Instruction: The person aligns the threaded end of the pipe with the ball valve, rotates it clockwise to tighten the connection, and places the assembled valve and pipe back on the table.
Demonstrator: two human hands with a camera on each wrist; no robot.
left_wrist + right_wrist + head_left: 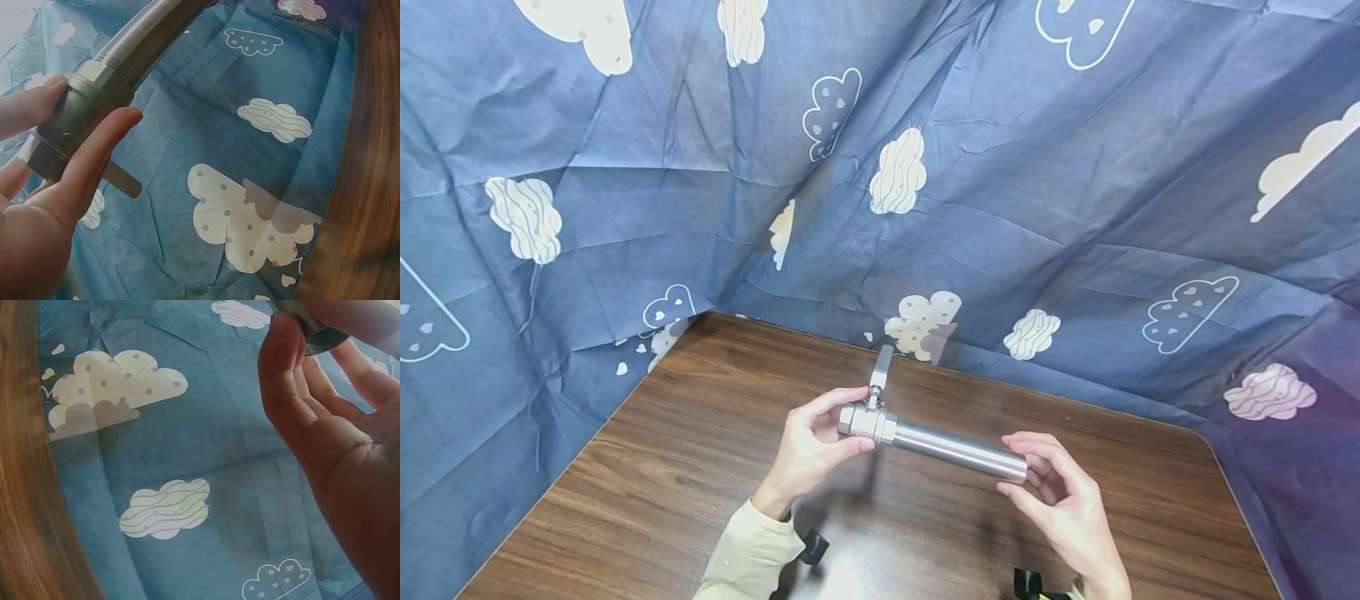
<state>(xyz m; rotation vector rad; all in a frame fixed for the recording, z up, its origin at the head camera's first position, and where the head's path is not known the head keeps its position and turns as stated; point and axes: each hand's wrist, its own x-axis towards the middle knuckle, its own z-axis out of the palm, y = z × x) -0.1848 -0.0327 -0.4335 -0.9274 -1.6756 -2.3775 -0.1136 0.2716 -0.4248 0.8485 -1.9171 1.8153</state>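
A silver ball valve [867, 422] with a flat lever handle [882, 367] is joined to a straight metal pipe [958, 448]. My left hand [808, 454] grips the valve body between thumb and fingers, and the lever points up and away. At the pipe's far end, my right hand [1063, 500] pinches the tube with thumb and fingertips. The whole piece is held above the table, sloping slightly down to the right. In the left wrist view the valve's hexagonal collar [107, 75] meets the pipe; in the right wrist view only the pipe's dark end [325, 340] shows.
Beneath the hands lies a brown wood-grain table [700, 467]. A blue cloth [820, 275] with white cloud prints hangs along the table's back and sides. Small black pieces [813, 547] show near each wrist.
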